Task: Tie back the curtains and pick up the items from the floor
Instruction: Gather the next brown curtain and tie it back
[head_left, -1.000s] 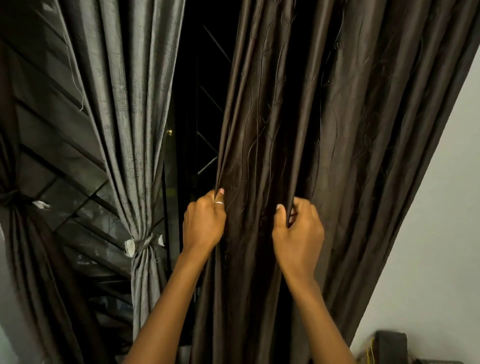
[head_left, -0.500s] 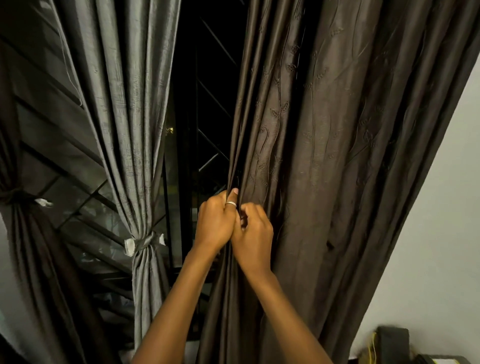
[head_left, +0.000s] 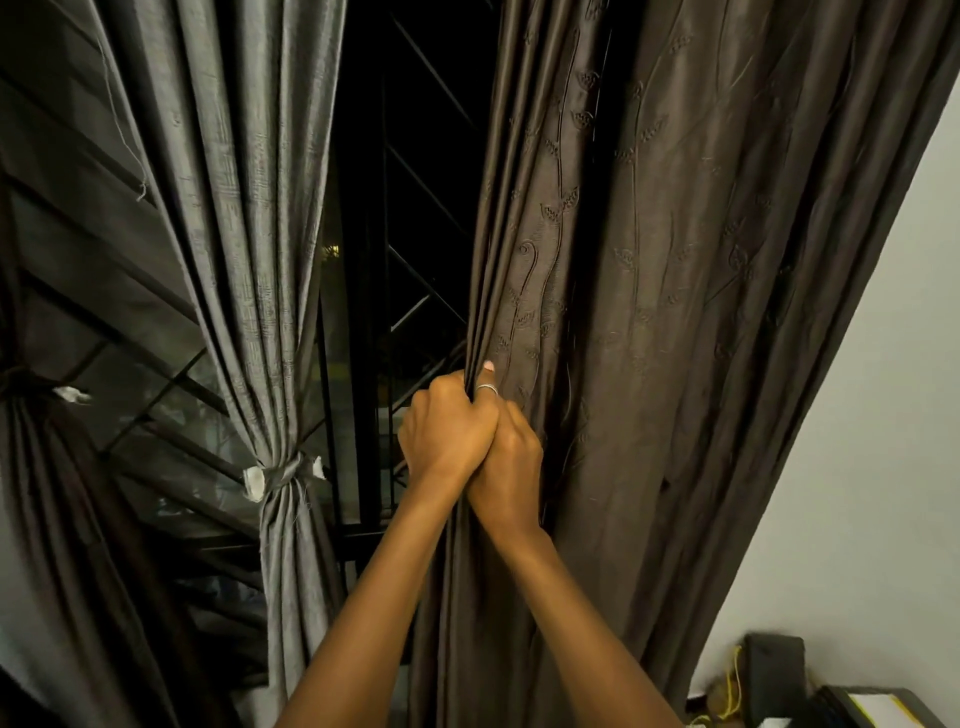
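Left hand (head_left: 447, 431) and right hand (head_left: 511, 467) are pressed together, knuckles touching, both clamped on the gathered left edge of the brown curtain (head_left: 675, 312). The left hand's fingers curl round the bunched folds, and a silver ring (head_left: 487, 388) and one pale nail show against the fabric. The right hand sits just below and beside it with its fingers tucked into the folds, partly hidden behind the left. Both forearms rise from the bottom edge to that edge of the brown curtain.

The brown curtain hangs loose with no tie on it. It has a stitched vine pattern and fills the centre and right of the view.

Left of the brown curtain is a dark window grille (head_left: 415, 156) with diagonal bars. Further left of it hangs a grey curtain (head_left: 244, 208), cinched at mid height by a fabric tie (head_left: 280, 475). Far left of the brown curtain is another dark curtain (head_left: 62, 519), also bunched at a knot.

Right of the brown curtain is a white wall (head_left: 857, 467). Low by that wall are a black box (head_left: 774, 675) and a yellow cord (head_left: 735, 686).
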